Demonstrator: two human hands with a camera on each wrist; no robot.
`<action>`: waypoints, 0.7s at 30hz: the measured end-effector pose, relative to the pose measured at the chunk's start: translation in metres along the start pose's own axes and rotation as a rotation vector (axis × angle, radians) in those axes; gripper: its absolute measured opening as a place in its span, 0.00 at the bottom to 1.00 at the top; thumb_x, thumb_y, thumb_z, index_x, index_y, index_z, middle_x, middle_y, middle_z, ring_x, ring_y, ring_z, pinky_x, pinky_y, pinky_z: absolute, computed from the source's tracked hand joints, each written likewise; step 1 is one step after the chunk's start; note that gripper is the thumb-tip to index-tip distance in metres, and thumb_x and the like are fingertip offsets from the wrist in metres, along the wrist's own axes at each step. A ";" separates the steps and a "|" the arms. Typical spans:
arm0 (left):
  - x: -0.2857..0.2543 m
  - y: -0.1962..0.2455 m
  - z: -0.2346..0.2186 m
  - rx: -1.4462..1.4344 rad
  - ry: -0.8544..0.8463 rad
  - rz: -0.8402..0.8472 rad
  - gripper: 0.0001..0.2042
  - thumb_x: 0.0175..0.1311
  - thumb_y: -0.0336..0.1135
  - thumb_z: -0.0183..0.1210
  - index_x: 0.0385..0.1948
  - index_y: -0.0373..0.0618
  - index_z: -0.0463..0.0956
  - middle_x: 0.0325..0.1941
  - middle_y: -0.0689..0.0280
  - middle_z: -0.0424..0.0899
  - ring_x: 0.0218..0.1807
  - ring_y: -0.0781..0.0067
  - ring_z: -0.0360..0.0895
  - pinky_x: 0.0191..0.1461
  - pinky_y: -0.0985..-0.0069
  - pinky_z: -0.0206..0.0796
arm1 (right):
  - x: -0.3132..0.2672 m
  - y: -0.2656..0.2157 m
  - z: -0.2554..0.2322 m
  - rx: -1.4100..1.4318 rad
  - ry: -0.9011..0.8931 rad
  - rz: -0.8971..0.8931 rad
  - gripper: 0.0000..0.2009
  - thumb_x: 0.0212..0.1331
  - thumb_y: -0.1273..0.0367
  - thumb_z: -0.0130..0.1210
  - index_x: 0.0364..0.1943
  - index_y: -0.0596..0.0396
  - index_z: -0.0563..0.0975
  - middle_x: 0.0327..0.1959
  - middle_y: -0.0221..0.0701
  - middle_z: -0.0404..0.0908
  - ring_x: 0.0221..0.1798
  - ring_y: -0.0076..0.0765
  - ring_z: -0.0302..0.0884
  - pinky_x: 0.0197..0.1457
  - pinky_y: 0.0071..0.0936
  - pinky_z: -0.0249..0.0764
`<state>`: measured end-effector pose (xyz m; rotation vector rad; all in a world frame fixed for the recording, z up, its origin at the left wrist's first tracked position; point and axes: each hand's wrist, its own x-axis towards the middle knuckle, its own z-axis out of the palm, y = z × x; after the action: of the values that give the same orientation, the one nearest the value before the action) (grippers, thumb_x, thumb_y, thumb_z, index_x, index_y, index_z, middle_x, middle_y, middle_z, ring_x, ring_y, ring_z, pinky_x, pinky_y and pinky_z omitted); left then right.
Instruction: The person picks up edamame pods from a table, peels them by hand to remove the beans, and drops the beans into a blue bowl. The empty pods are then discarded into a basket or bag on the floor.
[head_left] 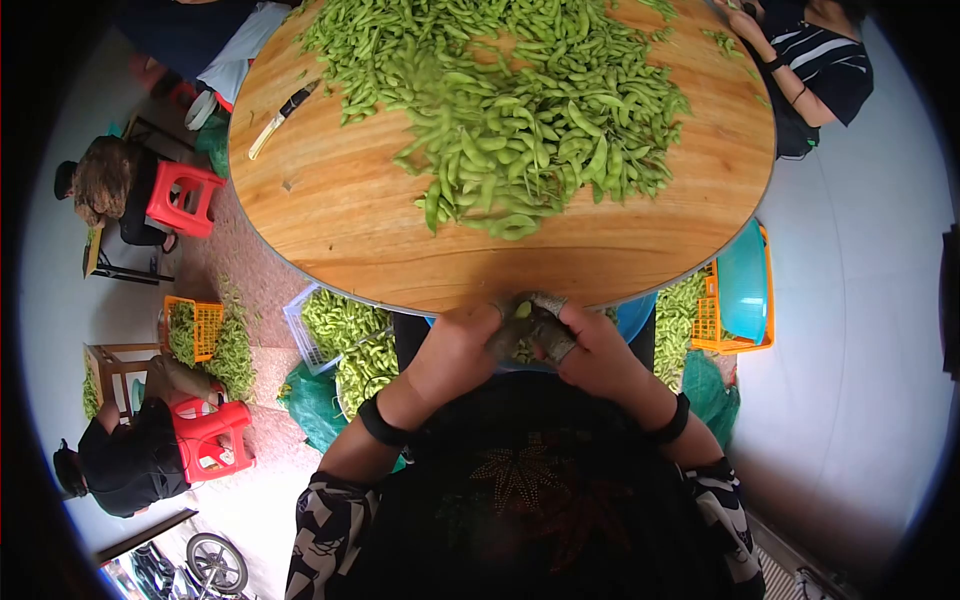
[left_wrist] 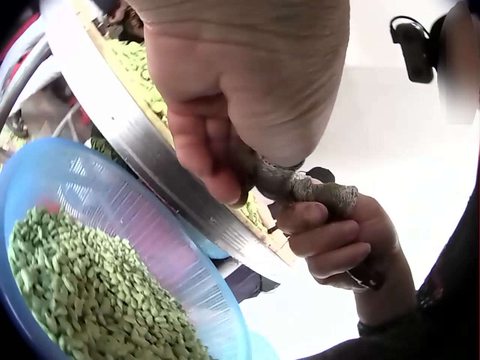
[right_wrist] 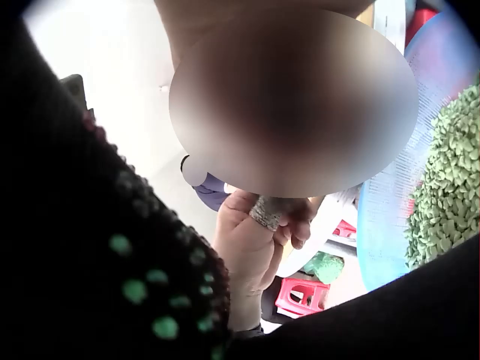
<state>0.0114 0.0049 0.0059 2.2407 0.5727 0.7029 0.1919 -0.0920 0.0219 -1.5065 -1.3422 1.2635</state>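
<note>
Both hands meet just off the near edge of the round wooden table point(head_left: 350, 262), their fingertips wrapped in worn, grey-brown coverings. The left hand point(head_left: 455, 345) point(left_wrist: 247, 82) point(right_wrist: 247, 244) has curled fingers and pinches a small green pod point(head_left: 523, 310), partly hidden and blurred. Opposite it, the right hand point(head_left: 605, 352) point(left_wrist: 337, 244) holds the same pod, fingers curled in the left wrist view. A blurred oval hides most of the right hand in the right wrist view. Below them stands a blue basket point(left_wrist: 225, 319) point(right_wrist: 373, 217) of shelled green beans point(left_wrist: 90, 277) point(right_wrist: 450, 172).
A heap of green pods point(head_left: 520, 120) covers the table's far middle; a knife point(head_left: 283, 120) lies at its left. Pod-filled baskets point(head_left: 305, 340) point(head_left: 706, 325) stand on the floor at both sides. Several people sit around, some on red stools point(head_left: 187, 198).
</note>
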 end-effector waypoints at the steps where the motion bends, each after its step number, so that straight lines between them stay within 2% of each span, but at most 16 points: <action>1: 0.000 0.004 0.000 -0.135 -0.011 -0.078 0.04 0.67 0.29 0.54 0.37 0.40 0.76 0.25 0.68 0.79 0.24 0.78 0.76 0.27 0.81 0.67 | -0.001 0.003 0.000 0.098 -0.031 0.060 0.13 0.61 0.74 0.47 0.49 0.55 0.74 0.26 0.25 0.77 0.26 0.21 0.72 0.30 0.21 0.69; 2: -0.002 0.007 -0.003 -0.133 -0.013 -0.075 0.04 0.67 0.29 0.54 0.37 0.40 0.76 0.25 0.68 0.79 0.24 0.78 0.76 0.27 0.81 0.67 | -0.001 0.004 -0.001 0.195 -0.064 0.119 0.12 0.61 0.74 0.48 0.48 0.56 0.74 0.27 0.27 0.78 0.27 0.23 0.74 0.31 0.22 0.70; 3: -0.003 0.009 -0.007 -0.523 -0.102 -0.338 0.05 0.68 0.28 0.50 0.35 0.40 0.75 0.24 0.67 0.79 0.23 0.79 0.75 0.25 0.81 0.66 | -0.002 0.002 -0.003 0.194 -0.063 0.118 0.12 0.61 0.74 0.48 0.48 0.56 0.74 0.27 0.27 0.78 0.27 0.23 0.74 0.31 0.22 0.70; 4: -0.005 0.011 -0.009 -0.912 -0.191 -0.600 0.06 0.69 0.28 0.47 0.33 0.39 0.73 0.23 0.67 0.78 0.22 0.80 0.74 0.24 0.81 0.65 | -0.004 -0.002 -0.005 0.249 -0.077 0.176 0.12 0.60 0.74 0.50 0.48 0.56 0.73 0.28 0.31 0.79 0.28 0.28 0.76 0.32 0.25 0.72; 5: -0.006 0.012 -0.007 -0.911 -0.189 -0.597 0.06 0.69 0.28 0.47 0.33 0.39 0.73 0.23 0.67 0.78 0.22 0.80 0.74 0.24 0.81 0.65 | -0.005 -0.004 -0.006 0.303 -0.091 0.235 0.12 0.58 0.74 0.51 0.47 0.57 0.73 0.29 0.34 0.80 0.28 0.33 0.78 0.34 0.28 0.73; 6: -0.007 0.013 -0.005 -0.811 -0.203 -0.596 0.07 0.69 0.27 0.45 0.32 0.39 0.72 0.22 0.66 0.78 0.21 0.81 0.73 0.23 0.82 0.63 | -0.005 0.001 -0.003 0.301 -0.092 0.233 0.12 0.58 0.74 0.51 0.47 0.57 0.73 0.29 0.34 0.80 0.28 0.33 0.78 0.34 0.28 0.73; 8: -0.008 0.017 -0.002 -0.711 -0.211 -0.588 0.08 0.69 0.26 0.43 0.31 0.39 0.71 0.22 0.66 0.78 0.21 0.81 0.72 0.21 0.82 0.62 | -0.003 0.015 0.005 -0.290 0.412 -0.303 0.10 0.60 0.72 0.55 0.45 0.56 0.76 0.26 0.31 0.80 0.27 0.25 0.77 0.32 0.25 0.75; 10: -0.006 0.023 -0.001 -0.557 -0.217 -0.504 0.08 0.68 0.23 0.41 0.32 0.39 0.71 0.19 0.66 0.77 0.19 0.82 0.71 0.20 0.83 0.61 | -0.001 0.013 0.005 -0.287 0.377 -0.330 0.10 0.59 0.72 0.57 0.44 0.57 0.76 0.28 0.32 0.81 0.29 0.25 0.78 0.35 0.25 0.75; 12: -0.007 0.023 -0.006 -0.555 -0.262 -0.449 0.08 0.67 0.23 0.40 0.32 0.39 0.71 0.18 0.67 0.77 0.18 0.82 0.70 0.20 0.83 0.61 | 0.001 0.013 0.003 -0.281 0.340 -0.355 0.10 0.58 0.72 0.58 0.43 0.59 0.76 0.30 0.34 0.82 0.31 0.26 0.79 0.37 0.26 0.76; 14: -0.008 0.022 -0.010 -0.553 -0.308 -0.402 0.09 0.67 0.22 0.40 0.32 0.40 0.71 0.17 0.67 0.76 0.17 0.82 0.70 0.20 0.83 0.61 | 0.003 0.014 0.000 -0.115 0.209 -0.264 0.09 0.58 0.72 0.58 0.41 0.60 0.77 0.30 0.34 0.82 0.32 0.25 0.77 0.37 0.25 0.74; 15: -0.009 0.021 -0.012 -0.562 -0.334 -0.357 0.08 0.66 0.23 0.41 0.32 0.40 0.71 0.16 0.67 0.76 0.16 0.82 0.70 0.20 0.83 0.61 | 0.003 0.014 -0.002 -0.117 0.206 -0.267 0.09 0.58 0.72 0.58 0.41 0.60 0.77 0.30 0.34 0.82 0.32 0.25 0.77 0.37 0.25 0.74; 17: -0.008 0.021 -0.014 -0.571 -0.353 -0.312 0.08 0.66 0.23 0.42 0.32 0.41 0.71 0.16 0.68 0.75 0.15 0.82 0.69 0.19 0.82 0.60 | 0.002 0.014 -0.006 0.032 0.008 -0.012 0.08 0.57 0.71 0.59 0.40 0.59 0.78 0.31 0.33 0.81 0.32 0.23 0.76 0.38 0.25 0.73; 18: -0.005 0.023 -0.016 -0.586 -0.387 -0.345 0.07 0.66 0.24 0.43 0.30 0.42 0.71 0.16 0.68 0.76 0.16 0.81 0.70 0.20 0.82 0.61 | 0.002 0.016 -0.005 0.028 0.006 -0.014 0.08 0.57 0.71 0.59 0.40 0.59 0.78 0.31 0.33 0.81 0.32 0.23 0.76 0.38 0.25 0.73; 19: -0.003 0.024 -0.017 -0.601 -0.422 -0.378 0.07 0.65 0.24 0.45 0.29 0.42 0.72 0.17 0.69 0.76 0.17 0.80 0.71 0.22 0.81 0.62 | 0.003 0.021 -0.003 0.005 0.042 -0.103 0.09 0.55 0.70 0.60 0.39 0.58 0.78 0.30 0.33 0.81 0.32 0.25 0.77 0.37 0.25 0.73; 20: -0.003 0.023 -0.016 -0.602 -0.420 -0.374 0.07 0.65 0.24 0.45 0.29 0.42 0.72 0.17 0.69 0.76 0.17 0.80 0.71 0.22 0.81 0.62 | 0.003 0.023 -0.003 -0.020 0.079 -0.193 0.11 0.54 0.69 0.61 0.39 0.58 0.78 0.29 0.34 0.81 0.31 0.27 0.77 0.36 0.26 0.73; 21: -0.004 0.021 -0.014 -0.555 -0.427 -0.329 0.06 0.65 0.26 0.46 0.28 0.43 0.72 0.17 0.69 0.76 0.19 0.80 0.72 0.23 0.81 0.63 | 0.001 0.019 -0.004 -0.026 0.080 -0.195 0.11 0.54 0.69 0.61 0.39 0.58 0.78 0.29 0.34 0.81 0.31 0.27 0.77 0.36 0.26 0.73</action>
<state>0.0037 -0.0044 0.0282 1.6521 0.4468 0.1695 0.2002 -0.0941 0.0042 -1.3911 -1.4200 1.0570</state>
